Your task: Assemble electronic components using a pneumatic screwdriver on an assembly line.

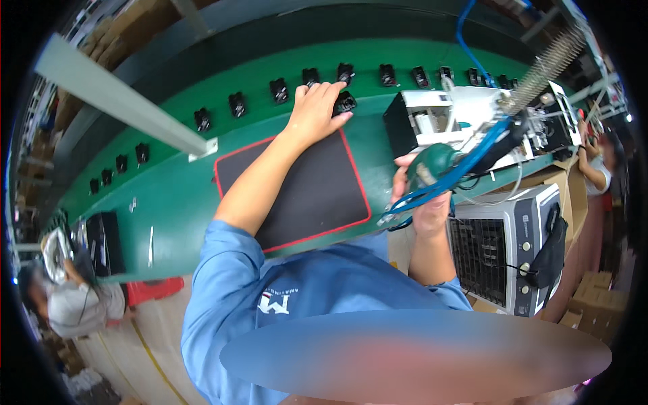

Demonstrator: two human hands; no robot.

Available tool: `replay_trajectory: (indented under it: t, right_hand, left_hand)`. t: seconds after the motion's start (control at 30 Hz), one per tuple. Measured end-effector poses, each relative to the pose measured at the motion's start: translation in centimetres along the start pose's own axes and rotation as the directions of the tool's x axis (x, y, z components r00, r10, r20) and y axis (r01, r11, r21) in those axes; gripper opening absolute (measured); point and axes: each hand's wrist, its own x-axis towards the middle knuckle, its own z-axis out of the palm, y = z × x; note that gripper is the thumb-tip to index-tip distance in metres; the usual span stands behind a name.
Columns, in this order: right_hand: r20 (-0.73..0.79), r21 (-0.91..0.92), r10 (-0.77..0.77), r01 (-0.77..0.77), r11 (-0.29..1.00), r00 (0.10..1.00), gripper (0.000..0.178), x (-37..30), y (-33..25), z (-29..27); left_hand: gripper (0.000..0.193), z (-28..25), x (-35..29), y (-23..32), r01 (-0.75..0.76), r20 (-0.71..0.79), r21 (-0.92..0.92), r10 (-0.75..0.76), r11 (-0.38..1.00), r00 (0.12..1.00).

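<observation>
1. Left hand (316, 111): I observe the thumb and fingers closed about a black part (345, 102), gripping it at the fingertips.
2. Row of black parts (279, 90): I locate these on the green strip (257, 84) beyond the left hand, extending to both sides of it. One stands just past its fingertips.
3. Mat (314, 192): I find this black, red-edged sheet on the tabletop (177, 185), on the wearer's side of the left hand. The left forearm crosses it.
4. Right hand (426, 202): I observe it gripping a green tool (434, 162), with the fingers wrapped about the body.
5. Blue hoses (476, 155): I trace these alongside the tool, running past the right hand.
6. Machine (472, 104): I locate this white and black unit beyond the right hand.
7. Air cooler (499, 250): I note this grey and black unit to the right of the right hand, below tabletop level.
</observation>
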Motion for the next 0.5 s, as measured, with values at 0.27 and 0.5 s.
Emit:
replay_trajectory:
  t: [0.27, 0.5]
  right_hand:
    - [-0.025, -0.147, 0.055, -0.058, 0.987, 0.998, 0.108, 1.8, -0.8, 1.9]
    - [-0.018, -0.096, 0.093, -0.094, 0.991, 0.995, 0.107, 1.7, 0.5, 3.9]
  left_hand:
    - [0.058, -14.0, -24.5, -7.2, 0.714, -0.243, 0.159, -0.674, 0.682, 0.698]
    - [0.067, -14.5, -34.1, -12.8, 0.867, -0.432, 0.41, -0.777, 0.283, 0.458]
